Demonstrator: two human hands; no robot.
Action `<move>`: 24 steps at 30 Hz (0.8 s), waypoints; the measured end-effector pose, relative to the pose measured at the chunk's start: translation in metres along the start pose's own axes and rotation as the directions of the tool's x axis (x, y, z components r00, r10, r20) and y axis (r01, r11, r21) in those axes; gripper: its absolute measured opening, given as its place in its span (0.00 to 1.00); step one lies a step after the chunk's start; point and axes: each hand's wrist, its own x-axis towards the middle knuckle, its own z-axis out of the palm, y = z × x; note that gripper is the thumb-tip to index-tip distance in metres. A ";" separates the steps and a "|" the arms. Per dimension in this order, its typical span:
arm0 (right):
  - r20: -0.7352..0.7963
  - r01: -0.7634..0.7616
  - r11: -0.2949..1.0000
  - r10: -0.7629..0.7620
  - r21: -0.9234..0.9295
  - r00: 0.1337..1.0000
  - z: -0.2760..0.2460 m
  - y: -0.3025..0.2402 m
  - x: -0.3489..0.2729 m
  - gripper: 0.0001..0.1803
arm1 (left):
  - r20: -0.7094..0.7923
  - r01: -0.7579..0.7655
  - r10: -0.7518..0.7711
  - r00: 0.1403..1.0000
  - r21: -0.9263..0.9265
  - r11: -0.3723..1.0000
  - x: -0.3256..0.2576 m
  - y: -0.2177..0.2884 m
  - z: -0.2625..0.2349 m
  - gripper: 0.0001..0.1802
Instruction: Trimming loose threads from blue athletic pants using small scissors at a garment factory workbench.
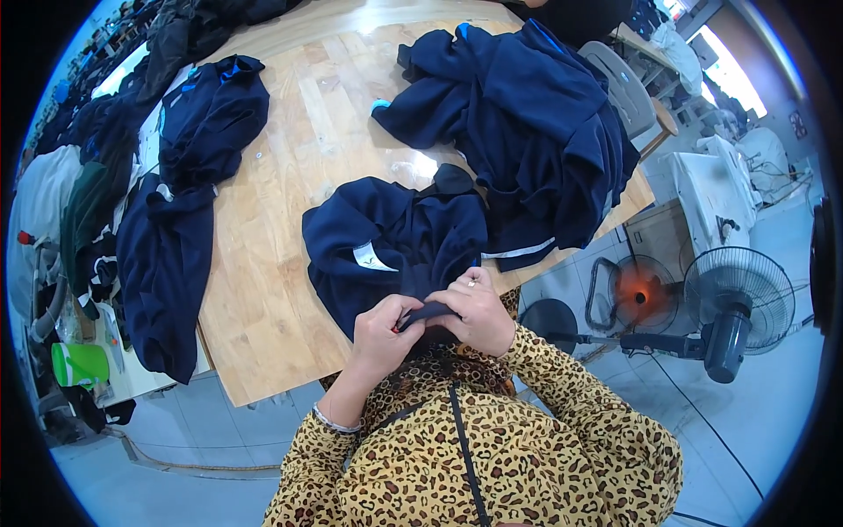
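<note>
A dark navy garment (351,224) with a white label (373,258) lies bunched at the near edge of the wooden table (281,167). My left hand (386,332) pinches a folded dark band of this garment between thumb and fingers. Close beside it, my right hand (479,312), with a ring on one finger, grips the same band from the other side. Both hands are closed and nearly touch in front of my body. What lies inside the fold is hidden by my fingers.
More navy garments (544,114) are heaped at the table's far right, and others (171,255) hang over its left edge. A standing fan (738,294) is on the right, near a grey chair (619,83). A green bucket (79,364) stands at the left.
</note>
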 end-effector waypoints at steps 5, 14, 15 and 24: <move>-0.234 -0.113 0.990 0.130 0.085 0.963 0.000 -0.003 0.000 0.09 | -0.141 -0.099 0.104 0.985 0.041 0.994 0.004 0.010 -0.001 0.14; -0.390 -0.259 0.818 0.491 0.514 0.779 0.030 -0.014 -0.007 0.07 | -0.230 -0.280 0.257 0.939 -0.072 0.957 0.009 -0.004 0.019 0.12; -0.299 -0.269 0.660 0.616 0.702 0.729 0.034 -0.015 -0.006 0.06 | -0.263 -0.280 0.239 0.935 -0.131 0.951 0.008 -0.006 0.023 0.11; -0.250 -0.015 0.640 0.323 0.768 0.913 0.046 -0.009 0.009 0.08 | 0.371 0.456 -0.420 0.829 -0.881 0.122 0.006 -0.025 0.021 0.09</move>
